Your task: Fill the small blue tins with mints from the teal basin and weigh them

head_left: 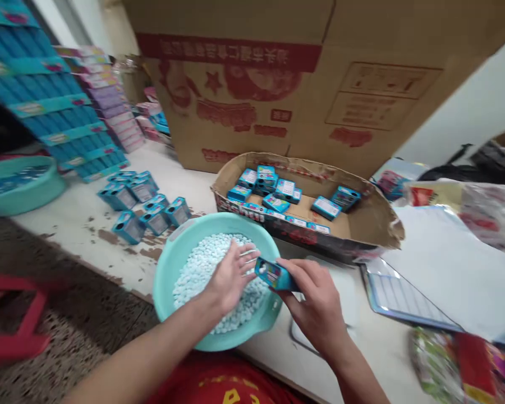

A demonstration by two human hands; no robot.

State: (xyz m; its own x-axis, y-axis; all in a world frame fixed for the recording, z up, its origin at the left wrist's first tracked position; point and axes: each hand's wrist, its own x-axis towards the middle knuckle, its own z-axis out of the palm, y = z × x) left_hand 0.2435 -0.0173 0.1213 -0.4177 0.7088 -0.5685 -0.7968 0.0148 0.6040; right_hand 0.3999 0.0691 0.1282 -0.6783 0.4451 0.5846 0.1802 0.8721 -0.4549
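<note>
A turquoise plastic basin (164,280) holds a heap of small pale-blue candies (202,258). Over the heap my left hand (232,276) is open, fingers spread, palm partly turned up, its fingertips by the mouth of a small box. That small blue carton (273,274) is gripped in my right hand (317,297) above the basin's right rim. It tilts toward my left hand, and something white shows at its open end. Behind the basin, a cut-down cardboard tray (345,227) holds several similar cartons (286,188).
Several blue cartons (128,227) stand left of the basin. Farther left are stacked blue display boxes (63,112) and another turquoise basin (54,188). A large cardboard box (252,101) rises behind the tray. Papers (454,264) and colourful packets (475,365) lie right. A red stool (17,320) stands lower left.
</note>
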